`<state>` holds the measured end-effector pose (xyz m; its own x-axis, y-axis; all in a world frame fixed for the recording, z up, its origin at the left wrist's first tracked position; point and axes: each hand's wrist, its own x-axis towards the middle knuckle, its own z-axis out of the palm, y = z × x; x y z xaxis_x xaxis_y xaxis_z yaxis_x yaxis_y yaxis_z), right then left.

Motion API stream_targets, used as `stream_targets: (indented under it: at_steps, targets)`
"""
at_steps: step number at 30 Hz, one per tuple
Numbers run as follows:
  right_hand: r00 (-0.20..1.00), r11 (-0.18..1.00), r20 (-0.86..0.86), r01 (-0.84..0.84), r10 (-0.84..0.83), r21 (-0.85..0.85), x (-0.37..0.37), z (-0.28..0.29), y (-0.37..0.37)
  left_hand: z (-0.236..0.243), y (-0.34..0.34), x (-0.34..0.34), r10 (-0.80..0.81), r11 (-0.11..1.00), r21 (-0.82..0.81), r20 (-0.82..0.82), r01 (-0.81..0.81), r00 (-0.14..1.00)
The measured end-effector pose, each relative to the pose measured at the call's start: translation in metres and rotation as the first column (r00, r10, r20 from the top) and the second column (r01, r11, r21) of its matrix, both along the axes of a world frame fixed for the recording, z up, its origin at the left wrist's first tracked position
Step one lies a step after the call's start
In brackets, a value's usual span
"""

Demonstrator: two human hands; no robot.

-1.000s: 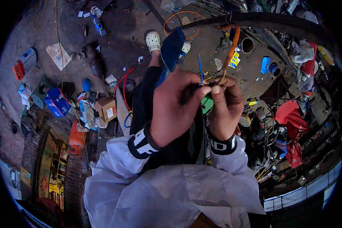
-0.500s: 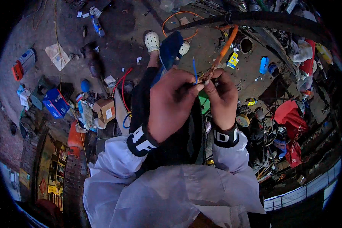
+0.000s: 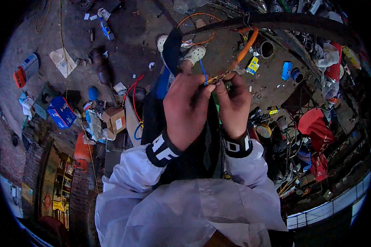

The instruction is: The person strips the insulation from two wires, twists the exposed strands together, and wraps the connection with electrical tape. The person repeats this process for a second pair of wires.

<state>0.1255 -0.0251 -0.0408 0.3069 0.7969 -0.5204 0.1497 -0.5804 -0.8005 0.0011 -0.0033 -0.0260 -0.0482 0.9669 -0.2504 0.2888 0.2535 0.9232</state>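
Note:
An orange cable (image 3: 248, 46) hangs down from the upper right, its stripped end showing brownish and yellowish inner strands (image 3: 220, 77) between my hands. My left hand (image 3: 183, 109) is closed, thumb and fingers pinching the end of the strands. A thin blue wire (image 3: 203, 71) sticks up from beside its fingertips. Close by on the right, my right hand (image 3: 235, 107) pinches the same stripped part nearer the orange sheath, its thumb almost meeting the left one. The fingers partly hide the exact contact with each strand.
Beyond my hands are pale clogs (image 3: 194, 54) and a dark blue flap (image 3: 173, 45). A dark beam (image 3: 292, 22) curves across the upper right. Left are a cardboard box (image 3: 113, 120), a blue box (image 3: 62, 112) and red hoses (image 3: 130, 88); right, a red cloth (image 3: 315, 129) amid clutter.
Both hands have shifted slightly left, still pinching the stripped cable end. The blue wire now leans further left. The clogs and the dark blue flap have changed position.

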Motion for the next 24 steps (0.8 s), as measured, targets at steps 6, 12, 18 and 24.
stream_targets:
  at_steps: [6, 12, 18, 24]
  targets:
    - [0.994, 0.999, -0.105, 0.022, -0.019, 0.023, -0.002, -0.003, 0.005, 0.010, 0.004, 0.000, 0.136, 0.924, -0.374, 0.133, -0.077, 0.982]
    - [0.999, 0.973, 0.017, 0.040, -0.045, 0.228, -0.002, -0.013, 0.011, 0.013, 0.010, -0.004, 0.166, 0.916, -0.399, 0.258, -0.052, 0.952]
    - [0.999, 0.993, -0.011, 0.037, -0.038, -0.114, -0.002, 0.013, 0.008, 0.002, 0.000, 0.000, 0.190, 0.948, -0.294, 0.225, -0.120, 0.956]
    - [0.870, 0.925, -0.355, 0.245, -0.342, -0.290, -0.006, 0.036, 0.002, -0.002, 0.002, -0.004, 0.141, 0.960, -0.254, 0.088, -0.115, 0.986]
